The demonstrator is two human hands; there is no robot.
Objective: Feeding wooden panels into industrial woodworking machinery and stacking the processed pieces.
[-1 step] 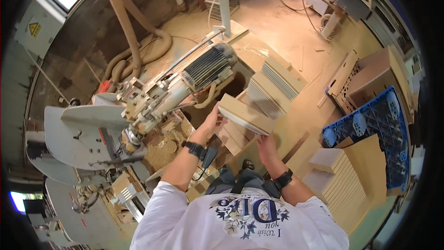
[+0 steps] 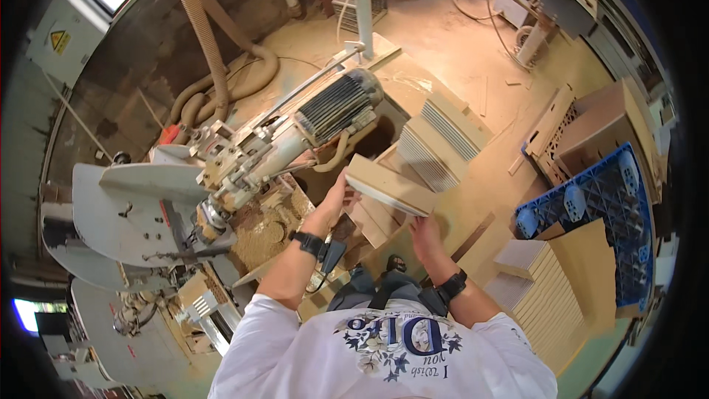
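Note:
Between my two hands is a short stack of light wooden boards [image 2: 390, 183], tilted in front of me. My left hand [image 2: 341, 198] is closed around the stack's left end, with its thumb along the edge. At the near right corner my right hand [image 2: 425, 233] grips the other end, its fingers partly hidden beneath. Further flat boards [image 2: 375, 223] lie just under the held stack. Beyond it stand stacked boards with ridged edges [image 2: 432, 149].
A woodworking machine with a ribbed motor [image 2: 336, 107] stands to the left, sawdust [image 2: 269, 230] heaped below it. On the right are a large pile of boards [image 2: 543, 288], a blue plastic pallet [image 2: 591, 210] and a cardboard box [image 2: 605, 129]. Thick hoses [image 2: 214, 66] hang at the back left.

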